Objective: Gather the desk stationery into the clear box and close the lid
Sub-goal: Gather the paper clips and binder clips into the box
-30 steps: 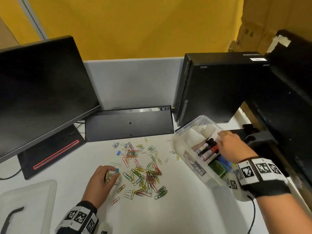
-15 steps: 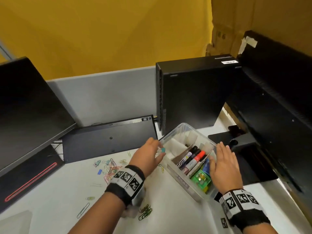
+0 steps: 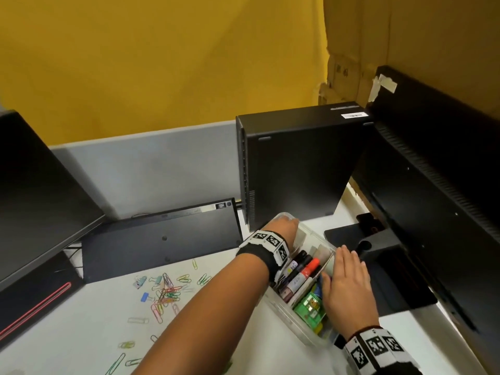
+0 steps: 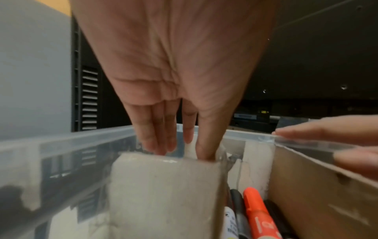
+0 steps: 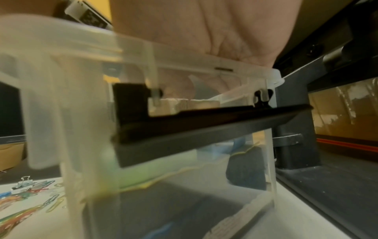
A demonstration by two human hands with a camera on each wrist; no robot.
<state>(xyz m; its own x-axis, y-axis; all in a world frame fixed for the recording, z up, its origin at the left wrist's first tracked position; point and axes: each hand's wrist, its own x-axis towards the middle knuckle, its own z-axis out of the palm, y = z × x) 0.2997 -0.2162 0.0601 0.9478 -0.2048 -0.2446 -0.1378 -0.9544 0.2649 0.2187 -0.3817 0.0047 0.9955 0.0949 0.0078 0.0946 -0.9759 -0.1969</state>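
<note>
The clear box (image 3: 281, 316) stands on the white desk, divided by card walls. It holds several markers (image 3: 303, 272), one orange-capped (image 4: 257, 210), and a green item (image 3: 311, 307). My left hand (image 3: 281, 228) reaches into the box's far compartment. Its straight fingers (image 4: 155, 142) point down behind a white divider (image 4: 163, 186), with the tips partly hidden and nothing seen in them. My right hand (image 3: 346, 282) lies flat on the box's right rim with straight fingers (image 4: 327, 129). Coloured paper clips (image 3: 165, 293) and a few small binder clips lie scattered left of the box.
A PC tower (image 3: 297, 163) stands right behind the box. An upturned keyboard (image 3: 162, 239) leans at the back, and a monitor (image 3: 40, 198) is on the left. Another monitor's back (image 3: 433, 185) and its stand base (image 3: 392, 288) crowd the right side.
My left hand left the clip pile with a small teal item and went into the box's far compartment. My right hand came out of the box onto its right rim.
</note>
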